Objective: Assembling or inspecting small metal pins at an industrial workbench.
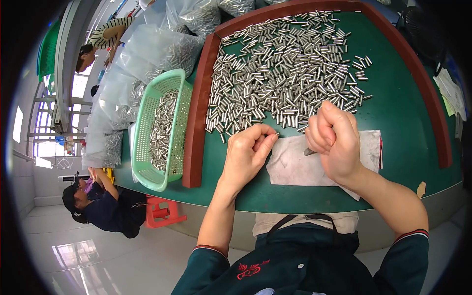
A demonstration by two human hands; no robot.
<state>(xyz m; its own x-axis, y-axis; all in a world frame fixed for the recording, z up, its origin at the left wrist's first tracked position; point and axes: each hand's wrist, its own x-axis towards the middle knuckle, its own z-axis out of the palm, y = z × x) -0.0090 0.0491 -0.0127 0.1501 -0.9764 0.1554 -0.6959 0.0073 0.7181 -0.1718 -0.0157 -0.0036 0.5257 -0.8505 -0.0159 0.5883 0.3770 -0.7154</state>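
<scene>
A wide spread of short, shiny metal pins (290,69) lies on the green tabletop (393,98). At its near edge my left hand (248,155) is closed in a pinch, and the tip of one small metal pin (277,133) shows between thumb and forefinger. My right hand (337,142) is held as a fist above a stained white cloth (295,169); its curled fingers hide whatever may be inside. Just below those fingers a small grey piece (309,151) shows against the cloth; I cannot tell whether the hand grips it.
Dark red rails (198,113) border the pins on three sides. Left of them stands a light green basket (142,162) of pins, with clear bags (162,49) of metal parts beyond. One person (105,206) sits at the left near a red stool (162,212); another (105,37) is farther back.
</scene>
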